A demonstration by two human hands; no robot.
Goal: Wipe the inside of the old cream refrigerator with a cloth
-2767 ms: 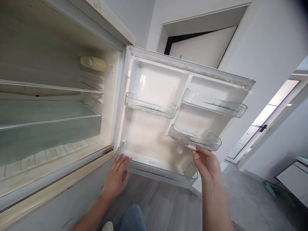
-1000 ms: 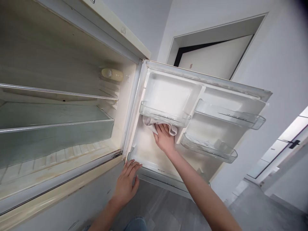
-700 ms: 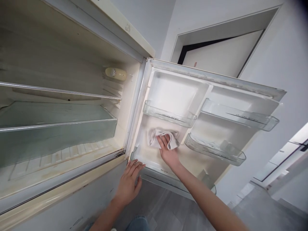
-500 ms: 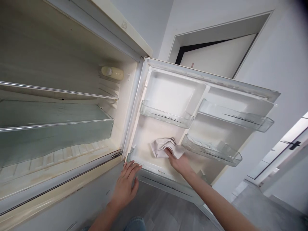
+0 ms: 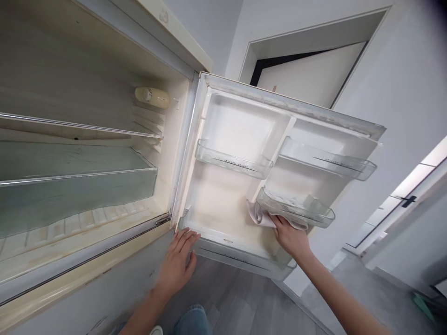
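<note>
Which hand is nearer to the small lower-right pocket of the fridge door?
Right: the right hand is just below the pocket, holding a pale cloth; the left hand is farther, at the hinge-side end of the wide bottom bin.

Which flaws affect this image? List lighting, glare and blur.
All in the head view: the fridge interior is dim at upper left; pale panels at far right look washed out; the top right corner goes dark; lettering on the upper left door bin is soft; the door liner darkens beside the cloth.
</note>
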